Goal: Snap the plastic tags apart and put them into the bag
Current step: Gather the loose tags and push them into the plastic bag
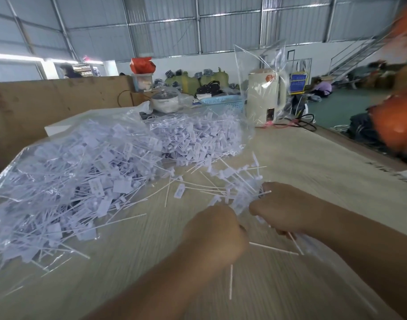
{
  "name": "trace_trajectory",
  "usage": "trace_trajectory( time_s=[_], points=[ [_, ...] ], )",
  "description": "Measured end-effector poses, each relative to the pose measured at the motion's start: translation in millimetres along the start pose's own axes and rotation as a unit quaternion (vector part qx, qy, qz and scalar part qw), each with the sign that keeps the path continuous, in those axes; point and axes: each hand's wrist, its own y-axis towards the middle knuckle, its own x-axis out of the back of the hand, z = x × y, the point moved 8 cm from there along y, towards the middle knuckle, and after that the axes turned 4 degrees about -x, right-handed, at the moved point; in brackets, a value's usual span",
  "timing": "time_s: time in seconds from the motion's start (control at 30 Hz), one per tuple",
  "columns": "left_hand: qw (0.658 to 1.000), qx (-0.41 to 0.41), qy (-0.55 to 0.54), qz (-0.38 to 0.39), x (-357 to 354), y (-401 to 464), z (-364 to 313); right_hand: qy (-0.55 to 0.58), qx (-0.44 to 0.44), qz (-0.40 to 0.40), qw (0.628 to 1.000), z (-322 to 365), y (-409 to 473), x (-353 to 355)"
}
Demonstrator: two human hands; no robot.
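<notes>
Hundreds of white plastic tags (pixel 82 181) already lie heaped in and on the clear plastic bags (pixel 24 192) along the table's left edge and toward its far left corner, so a large share of the work looks done. How many joined strips remain cannot be judged; a loose scatter of tags sits between the heaps and the hands.

Both hands are near the middle of the table's near edge, close together. The left hand (pixel 216 229) is curled into a fist round thin tag stems, one of which pokes out below it. The right hand (pixel 283 209) is likewise closed on a bunch of tags (pixel 239 197) that fans out beyond the knuckles. The frame is blurred there, so whether a strip is just parting cannot be told.

The table (pixel 313 158) is pale wood-grain. At its far edge stand a cream electric kettle (pixel 266 98), a blue basket (pixel 223 102) and a small lidded pot (pixel 164 100). Beyond is a warehouse hall with corrugated walls, a metal stair and stacked bundles.
</notes>
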Motion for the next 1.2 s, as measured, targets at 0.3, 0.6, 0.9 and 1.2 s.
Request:
trace_trajectory(
  time_s=[0.3,0.6,0.9,1.2],
  points=[
    [0.916,0.024,-0.382,0.118,-18.8,0.3,-4.2,0.293,-0.026,0.121,0.948,-6.9,10.6,-32.5],
    [0.993,-0.109,-0.003,0.040,18.7,0.2,27.0,0.117,0.024,0.108,0.987,-12.0,18.5,-8.9],
    [0.924,-0.274,0.260,-0.060,1.8,2.7,-1.7,-0.110,0.132,0.089,0.981,1.2,4.3,-18.4],
    [0.910,-0.337,0.180,-0.164,29.1,-9.4,-4.8,-0.201,0.250,-0.005,0.947,14.9,3.6,-20.6]
  ],
)
